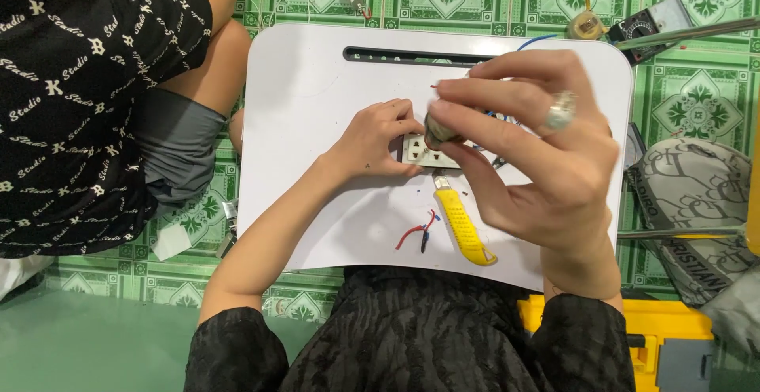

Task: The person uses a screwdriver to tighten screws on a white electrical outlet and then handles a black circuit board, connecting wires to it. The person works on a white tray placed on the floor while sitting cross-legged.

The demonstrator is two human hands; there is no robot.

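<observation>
Fingers (396, 119) of the left hand (372, 142) pin one socket plate (423, 153); right hand (538, 146) grips one tool handle (440, 132). One yellow knife (463, 226) lies at six o'clock on the surface (309, 107).

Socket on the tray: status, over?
Left hand steadies socket. Right hand holds a tool on it. Yellow knife and wire scraps lie nearby, apart.

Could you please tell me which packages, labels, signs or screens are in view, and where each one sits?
Meter: on the green tiled floor, top right beyond the white tray; dark boxy body, pale dial face.
Printed bag: right of the tray; grey with dark lettering and loops.
No packages or signs show.
</observation>
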